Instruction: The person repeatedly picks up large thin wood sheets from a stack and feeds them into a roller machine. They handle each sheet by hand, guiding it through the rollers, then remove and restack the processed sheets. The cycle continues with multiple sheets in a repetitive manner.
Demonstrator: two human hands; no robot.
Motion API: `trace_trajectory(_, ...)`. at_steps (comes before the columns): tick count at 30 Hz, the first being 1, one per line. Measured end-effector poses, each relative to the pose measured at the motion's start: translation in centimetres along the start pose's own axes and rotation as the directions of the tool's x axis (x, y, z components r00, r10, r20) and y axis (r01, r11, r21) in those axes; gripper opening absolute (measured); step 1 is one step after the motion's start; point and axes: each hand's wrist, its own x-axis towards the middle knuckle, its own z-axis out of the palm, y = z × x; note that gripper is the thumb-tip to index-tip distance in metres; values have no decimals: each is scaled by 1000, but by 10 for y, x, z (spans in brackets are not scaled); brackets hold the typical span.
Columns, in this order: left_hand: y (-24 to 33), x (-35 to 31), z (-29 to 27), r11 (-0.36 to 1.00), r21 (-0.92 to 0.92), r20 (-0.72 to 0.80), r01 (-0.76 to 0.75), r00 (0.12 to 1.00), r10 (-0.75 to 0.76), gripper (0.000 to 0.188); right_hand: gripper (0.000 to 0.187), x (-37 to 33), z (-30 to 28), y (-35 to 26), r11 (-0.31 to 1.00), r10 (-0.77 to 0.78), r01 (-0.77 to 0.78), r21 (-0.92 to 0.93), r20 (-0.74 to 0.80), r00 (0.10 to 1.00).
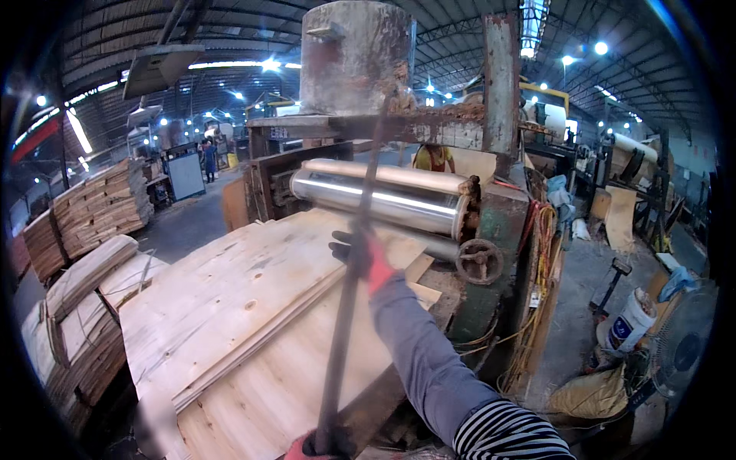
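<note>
A long dark bar (pixel 340 345) slants upward from the lower edge, its far end blurred in front of the machine. Low down, my left hand (pixel 310 447), in a red and dark glove, is closed round the bar's near end. Farther up, my gloved right hand (pixel 369 257) is at the bar's middle, its dark fingertips poking out to the left of it. Motion blurs this hand partly. Beneath the bar lie stacked thin wood veneer sheets (pixel 230 280), stepped along their right edges. Their far end reaches a shiny metal roller (pixel 376 201).
A rusty machine frame (pixel 502 100) carries the rollers, with a handwheel (pixel 480 261) at its right side. Wood stacks (pixel 100 203) stand at the left. Behind the roller is a person in yellow (pixel 434 158). Hanging cables (pixel 543 253), a white bucket (pixel 630 318) and a fan (pixel 685 345) are right.
</note>
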Motion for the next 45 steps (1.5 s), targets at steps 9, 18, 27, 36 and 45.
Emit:
trace_trajectory(9,20,-20,30,924,-303,-51,231,965,-258,51,25,11,-13,10,974,-95,64,-216,-138,986)
trace_trajectory(18,-26,-35,21,800,-552,60,237,968,-245,53,22,-10,-7,14,953,-43,-21,-301,-203,978)
trace_trajectory(27,-84,-76,-30,970,-212,162,119,983,-85,44,20,-68,-18,70,995,2,-19,-98,-169,986)
trace_trajectory(36,-115,-69,-57,540,839,-143,-69,929,341,46,12,-117,-53,55,983,-182,169,-68,-329,927)
trace_trajectory(45,-141,19,-70,187,981,-124,57,921,369,50,41,-97,-125,74,927,-127,-16,-375,-352,927)
